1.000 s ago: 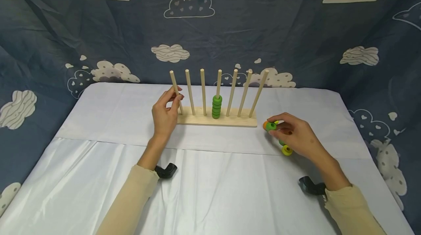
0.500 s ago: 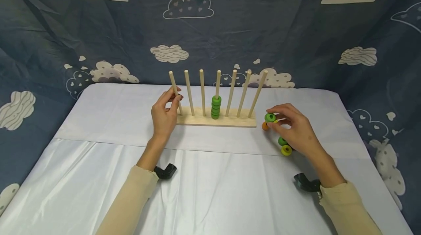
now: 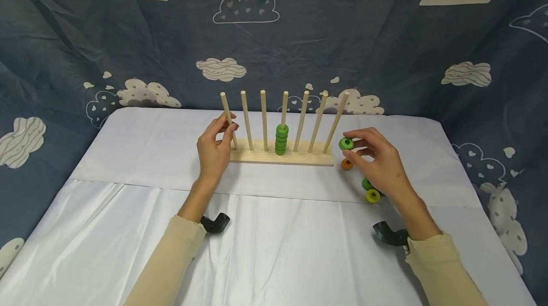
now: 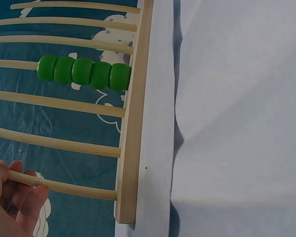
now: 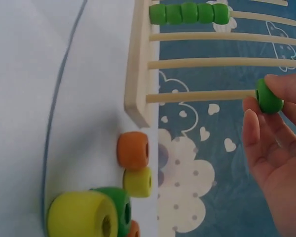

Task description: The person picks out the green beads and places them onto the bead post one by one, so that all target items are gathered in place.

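Note:
My left hand (image 3: 215,150) pinches the leftmost wooden peg (image 4: 74,189) of a peg rack, whose pale wooden base (image 3: 257,156) rests on the white cloth. On the middle peg sits a stack of several green beads (image 3: 280,140). My right hand (image 3: 376,156) pinches a loose green bead (image 3: 346,143) between thumb and fingers, raised to the right of the rack. In the right wrist view that bead (image 5: 270,96) overlaps the line of the rightmost peg (image 5: 202,96). Its hole shows. The other pegs carry no beads.
Below my right hand lie loose beads: an orange bead (image 3: 347,164), a yellow bead (image 3: 373,196) and a green bead (image 3: 367,184). A further yellow bead (image 5: 138,181) shows in the right wrist view. Behind the table hangs a dark cloth (image 3: 342,34) with clouds.
My right hand has lifted the green bead from among the loose beads, up and slightly left toward the rack. The orange bead stays behind on the cloth. My left hand has kept its place.

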### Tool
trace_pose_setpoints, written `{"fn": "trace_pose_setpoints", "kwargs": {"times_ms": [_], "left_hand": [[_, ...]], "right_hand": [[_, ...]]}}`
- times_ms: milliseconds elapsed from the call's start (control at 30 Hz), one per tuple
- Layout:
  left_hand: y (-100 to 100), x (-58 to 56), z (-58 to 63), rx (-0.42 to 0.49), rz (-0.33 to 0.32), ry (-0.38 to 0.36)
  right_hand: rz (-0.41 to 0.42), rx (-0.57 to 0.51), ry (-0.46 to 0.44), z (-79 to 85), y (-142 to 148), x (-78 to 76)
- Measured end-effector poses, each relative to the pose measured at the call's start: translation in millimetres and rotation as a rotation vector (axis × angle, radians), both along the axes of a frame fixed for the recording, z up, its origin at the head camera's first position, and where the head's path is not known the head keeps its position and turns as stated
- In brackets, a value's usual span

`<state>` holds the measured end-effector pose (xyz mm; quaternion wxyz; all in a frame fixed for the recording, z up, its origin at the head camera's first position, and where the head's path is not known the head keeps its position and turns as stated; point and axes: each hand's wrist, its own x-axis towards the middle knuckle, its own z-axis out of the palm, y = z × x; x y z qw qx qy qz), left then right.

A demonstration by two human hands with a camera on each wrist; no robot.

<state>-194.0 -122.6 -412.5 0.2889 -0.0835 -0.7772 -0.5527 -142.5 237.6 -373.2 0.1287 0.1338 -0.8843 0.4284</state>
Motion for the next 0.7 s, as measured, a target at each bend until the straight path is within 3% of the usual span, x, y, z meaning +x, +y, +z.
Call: {"fn": "trace_pose_setpoints", "kwargs": {"times_ms": [167, 700], "left_hand": [[1, 0.5, 1.1, 0.007, 0.004, 0.002], [0, -0.4, -1.3, -0.009, 0.012, 0.012]], "right_hand": [[-0.014, -0.022, 0.000, 6.4, -6, -1.5], [0.056, -0.163, 0.034, 17.5, -27, -6.2]]}}
